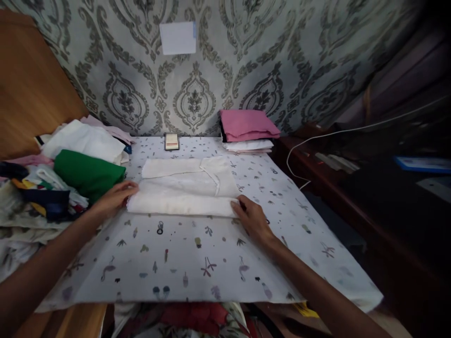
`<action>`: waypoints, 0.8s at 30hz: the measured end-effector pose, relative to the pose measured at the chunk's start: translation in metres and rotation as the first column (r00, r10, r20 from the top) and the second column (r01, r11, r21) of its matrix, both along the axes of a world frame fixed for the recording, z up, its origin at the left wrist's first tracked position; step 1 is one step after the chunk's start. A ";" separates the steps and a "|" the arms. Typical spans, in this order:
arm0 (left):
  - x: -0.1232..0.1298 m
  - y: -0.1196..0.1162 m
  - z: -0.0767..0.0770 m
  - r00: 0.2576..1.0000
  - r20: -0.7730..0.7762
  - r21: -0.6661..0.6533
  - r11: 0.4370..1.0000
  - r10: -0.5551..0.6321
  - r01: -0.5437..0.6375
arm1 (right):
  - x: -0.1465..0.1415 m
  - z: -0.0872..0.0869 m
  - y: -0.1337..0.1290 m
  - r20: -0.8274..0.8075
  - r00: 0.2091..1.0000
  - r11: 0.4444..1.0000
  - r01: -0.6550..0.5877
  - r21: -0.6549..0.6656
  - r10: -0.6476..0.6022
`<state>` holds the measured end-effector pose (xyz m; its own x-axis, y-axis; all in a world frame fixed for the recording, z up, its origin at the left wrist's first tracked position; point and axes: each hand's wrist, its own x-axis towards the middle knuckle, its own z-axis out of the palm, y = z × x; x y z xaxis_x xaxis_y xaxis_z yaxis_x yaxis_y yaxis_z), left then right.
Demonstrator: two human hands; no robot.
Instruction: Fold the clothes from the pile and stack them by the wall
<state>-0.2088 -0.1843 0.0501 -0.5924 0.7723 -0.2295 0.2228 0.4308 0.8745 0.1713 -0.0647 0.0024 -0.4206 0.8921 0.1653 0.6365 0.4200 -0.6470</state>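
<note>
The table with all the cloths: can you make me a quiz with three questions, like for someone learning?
1. Which cloth lies between the left hand and the right hand: A) green, B) white, C) pink?
2. True or false: the pink cloth is at the bottom of its stack.
3. Fill in the blank: the green cloth is nearer the ____ hand.

Key:
1. B, the white cloth.
2. False; the pink cloth is on top of the stack.
3. Left.
</note>
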 end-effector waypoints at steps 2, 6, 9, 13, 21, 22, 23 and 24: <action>0.000 0.004 -0.016 0.999 0.011 0.004 0.999 -0.032 0.032 | -0.005 -0.004 0.001 0.030 0.999 0.999 0.033 0.026 -0.034; -0.001 0.000 -0.035 0.977 -0.201 -0.005 0.997 -0.071 0.071 | -0.008 -0.009 -0.001 0.072 0.996 0.996 0.045 0.078 -0.050; -0.001 -0.003 -0.039 0.888 -0.444 -0.057 0.993 -0.119 0.105 | -0.007 -0.014 0.002 0.098 0.992 0.991 0.062 0.117 -0.073; 0.007 -0.011 -0.034 0.667 -0.672 -0.302 0.941 -0.321 0.149 | -0.002 -0.017 0.010 0.176 0.981 0.990 0.063 0.128 -0.085; 0.045 0.005 -0.023 0.305 -0.867 -0.260 0.879 -0.395 0.400 | -0.029 -0.005 -0.003 0.233 0.954 0.814 -0.284 0.506 0.188; 0.049 0.010 -0.028 0.306 -0.846 -0.266 0.843 -0.437 0.468 | -0.035 -0.008 -0.005 0.283 0.921 0.776 -0.381 0.502 0.269; 0.052 0.015 -0.035 0.302 -0.821 -0.285 0.806 -0.485 0.518 | -0.040 -0.012 -0.007 0.331 0.884 0.746 -0.459 0.483 0.330; 0.052 0.018 -0.043 0.293 -0.796 -0.314 0.774 -0.531 0.550 | -0.044 -0.018 -0.007 0.368 0.855 0.729 -0.509 0.457 0.366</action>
<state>-0.1564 -0.1659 0.0068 0.0714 0.9914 0.1097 0.9863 -0.0866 0.1405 0.1274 -0.0721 -0.0151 -0.8306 0.4009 0.3865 0.3955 0.9133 -0.0974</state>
